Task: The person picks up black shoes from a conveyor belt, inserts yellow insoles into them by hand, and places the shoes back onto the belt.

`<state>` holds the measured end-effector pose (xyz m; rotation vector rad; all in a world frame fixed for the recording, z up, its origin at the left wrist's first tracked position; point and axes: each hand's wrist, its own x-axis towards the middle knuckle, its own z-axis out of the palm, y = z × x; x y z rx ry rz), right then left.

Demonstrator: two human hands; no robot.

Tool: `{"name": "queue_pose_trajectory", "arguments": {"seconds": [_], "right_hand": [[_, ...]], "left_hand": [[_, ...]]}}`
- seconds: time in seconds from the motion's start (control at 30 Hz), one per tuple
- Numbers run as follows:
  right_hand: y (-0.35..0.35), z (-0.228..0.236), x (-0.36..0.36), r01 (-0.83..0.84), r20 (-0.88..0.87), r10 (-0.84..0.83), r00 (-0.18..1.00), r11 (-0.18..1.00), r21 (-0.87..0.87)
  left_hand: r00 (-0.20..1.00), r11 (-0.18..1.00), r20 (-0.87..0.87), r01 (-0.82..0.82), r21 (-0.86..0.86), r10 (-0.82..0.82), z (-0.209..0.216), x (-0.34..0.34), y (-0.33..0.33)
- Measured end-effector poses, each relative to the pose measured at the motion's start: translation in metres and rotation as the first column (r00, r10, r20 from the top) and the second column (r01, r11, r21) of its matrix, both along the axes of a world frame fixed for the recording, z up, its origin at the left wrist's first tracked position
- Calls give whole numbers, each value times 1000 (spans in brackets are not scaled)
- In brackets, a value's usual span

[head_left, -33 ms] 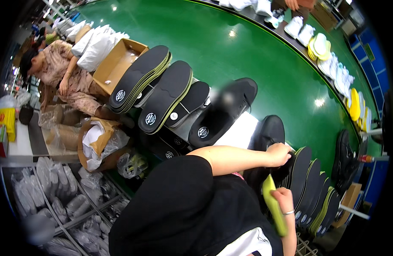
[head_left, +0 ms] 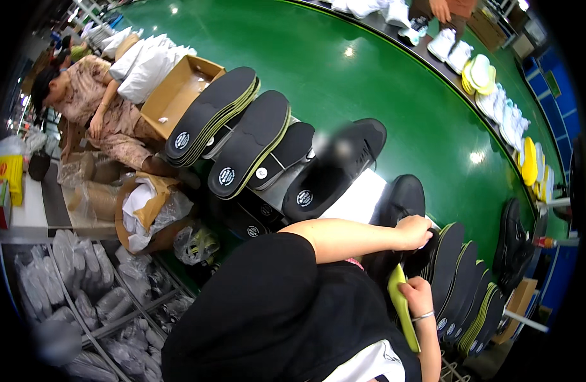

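My left hand is closed at the opening of a black lace-up shoe, its arm stretched across in front of me. What its fingertips pinch is partly hidden, but they seem to be on the shoe's dark edge. Just below, my right hand grips a yellow-green insole, seen nearly edge-on, with one end close to the shoe. Left of that shoe rests another black shoe with an insole showing inside. Stacks of black insoles with green edges stand right beside my hands.
More insole stacks lie to the left, by an open cardboard box. A person sits beyond. Wire bins hold wrapped grey pieces. A conveyor carrying white and yellow shoes curves past a green floor.
My right hand has shifted slightly left with the insole, which is turned more edge-on. My left hand has stayed almost in place at the shoe.
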<state>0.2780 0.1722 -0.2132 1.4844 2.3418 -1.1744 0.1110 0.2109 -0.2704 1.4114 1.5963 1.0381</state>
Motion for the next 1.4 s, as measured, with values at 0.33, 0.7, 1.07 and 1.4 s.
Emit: {"name": "queue_pose_trajectory", "arguments": {"seconds": [0.33, 0.7, 1.07, 1.4], "right_hand": [[-6, 32, -21, -358, 345, 220, 912, 840, 409], [-17, 17, -6, -205, 447, -3, 895, 887, 415], [-20, 37, 8, -273, 419, 54, 906, 832, 483], [6, -14, -27, -426, 643, 179, 745, 869, 252]], "left_hand": [[994, 989, 109, 24, -149, -7, 15, -23, 6], [897, 985, 441, 53, -166, 26, -28, -8, 19], [841, 959, 540, 119, -257, 40, -21, -14, 19], [668, 877, 718, 210, -432, 194, -5, -20, 15]]}}
